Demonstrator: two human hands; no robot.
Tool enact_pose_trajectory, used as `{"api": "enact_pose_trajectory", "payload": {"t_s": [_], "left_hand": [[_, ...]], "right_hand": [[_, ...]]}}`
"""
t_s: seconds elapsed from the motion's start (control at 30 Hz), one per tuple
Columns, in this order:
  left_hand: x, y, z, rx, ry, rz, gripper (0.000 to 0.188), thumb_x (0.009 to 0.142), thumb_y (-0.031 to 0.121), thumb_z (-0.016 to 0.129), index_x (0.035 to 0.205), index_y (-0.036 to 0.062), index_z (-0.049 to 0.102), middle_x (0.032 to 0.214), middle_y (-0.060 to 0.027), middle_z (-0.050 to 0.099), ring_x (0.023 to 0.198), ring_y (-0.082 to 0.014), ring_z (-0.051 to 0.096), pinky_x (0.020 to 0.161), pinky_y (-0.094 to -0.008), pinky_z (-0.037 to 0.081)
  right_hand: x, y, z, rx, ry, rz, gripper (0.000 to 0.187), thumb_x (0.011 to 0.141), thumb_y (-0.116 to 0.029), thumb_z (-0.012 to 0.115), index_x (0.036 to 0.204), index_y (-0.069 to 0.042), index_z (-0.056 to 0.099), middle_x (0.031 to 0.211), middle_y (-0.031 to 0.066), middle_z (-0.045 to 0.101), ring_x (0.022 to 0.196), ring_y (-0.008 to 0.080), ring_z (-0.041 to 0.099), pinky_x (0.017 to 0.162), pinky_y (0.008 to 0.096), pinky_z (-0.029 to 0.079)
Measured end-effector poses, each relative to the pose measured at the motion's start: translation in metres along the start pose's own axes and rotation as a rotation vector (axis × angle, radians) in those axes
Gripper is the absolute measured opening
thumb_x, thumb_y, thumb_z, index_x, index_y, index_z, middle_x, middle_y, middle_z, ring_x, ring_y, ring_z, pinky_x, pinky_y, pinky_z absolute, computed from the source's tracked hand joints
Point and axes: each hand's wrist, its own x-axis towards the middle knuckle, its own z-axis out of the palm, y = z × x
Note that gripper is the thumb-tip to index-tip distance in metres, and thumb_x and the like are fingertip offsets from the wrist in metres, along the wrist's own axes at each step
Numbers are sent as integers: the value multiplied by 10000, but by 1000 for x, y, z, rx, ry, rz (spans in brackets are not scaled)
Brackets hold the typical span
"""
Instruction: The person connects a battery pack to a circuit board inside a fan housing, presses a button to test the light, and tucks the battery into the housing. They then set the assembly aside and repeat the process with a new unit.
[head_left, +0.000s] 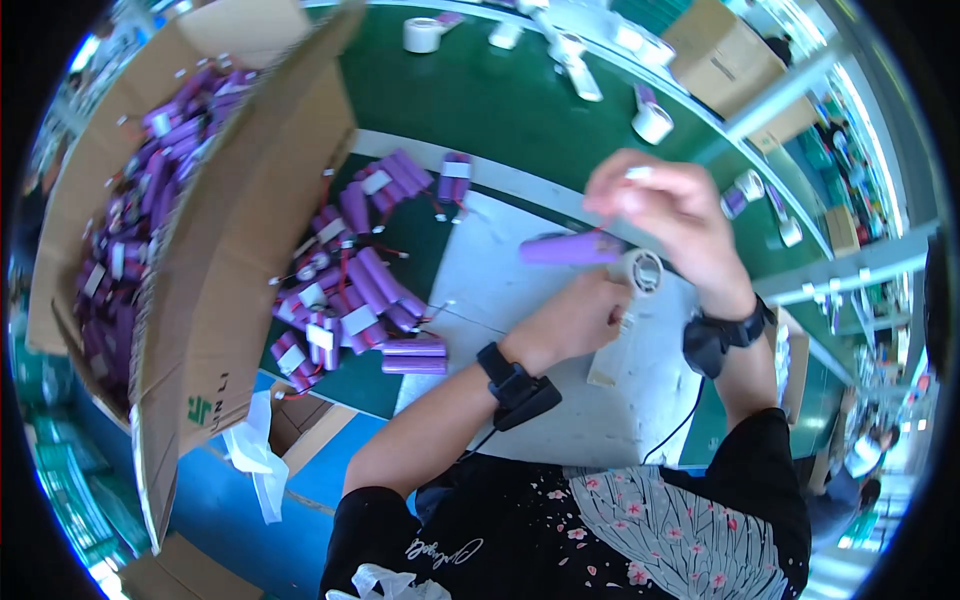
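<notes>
My left hand point(592, 312) is closed around a white handheld device point(606, 366) with a round, hollow head point(645, 271) and a long flat handle. Just beyond that head is a purple battery pack point(568, 249), slightly blurred, with a bit of red wire at its right end. Above the pack my right hand point(668, 208) is raised, its fingers curled together and smeared by motion. A small white spot shows at its fingertips; what it is cannot be made out. Left of my hands, several purple battery packs point(372, 280) with white labels and thin wires lie in a loose pile.
A large cardboard box point(245, 230) full of purple packs stands at the left. Across the green bench point(480, 90), white devices point(653, 122) lie along the far side, some with purple packs. A pale work board point(470, 290) lies under my hands. A cable point(680, 425) trails from my right wristband.
</notes>
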Motion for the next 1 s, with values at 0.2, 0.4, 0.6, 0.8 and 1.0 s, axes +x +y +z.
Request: {"api": "enact_pose_trajectory", "payload": {"t_s": [0.2, 0.4, 0.6, 0.8, 1.0], "left_hand": [[-1, 12, 3, -80, -82, -72, 161, 715, 8, 712, 740, 34, 556, 787, -116, 553, 742, -297, 594, 647, -371, 478], [2, 21, 0, -45, -155, -125, 234, 688, 25, 786, 764, 51, 567, 877, -90, 552, 782, -264, 595, 688, -353, 489], [5, 33, -13, -106, -261, -246, 235, 681, 17, 796, 817, 62, 609, 943, -89, 570, 850, -263, 614, 748, -347, 507], [1, 27, -21, 2, -325, -202, 259, 670, -8, 786, 889, 74, 675, 1046, -98, 604, 929, -270, 640, 806, -347, 526], [5, 31, -21, -24, -354, -261, 272, 656, -13, 787, 897, 72, 693, 1057, -104, 614, 933, -274, 648, 795, -348, 532]], "right_hand": [[-98, 7, -13, 386, 637, -224, 260, 1031, -237, 389, 889, -60, 516, 755, 92, 565, 740, 164, 615, 628, 254, 478], [-162, 41, -6, -40, 605, 508, 207, 997, -170, 494, 828, -54, 521, 642, 21, 505, 559, 88, 513, 494, 238, 394], [-171, 71, 25, -304, 590, 407, 150, 811, -48, 703, 844, -44, 556, 687, 1, 535, 565, 76, 463, 524, 231, 384], [-177, 75, 31, -323, 543, 410, 252, 691, -1, 768, 838, -53, 568, 697, 33, 538, 570, 111, 483, 528, 233, 388], [-175, 77, 35, -406, 425, 128, 284, 684, 17, 766, 754, -78, 508, 743, 58, 587, 626, 186, 571, 519, 281, 441]]}}
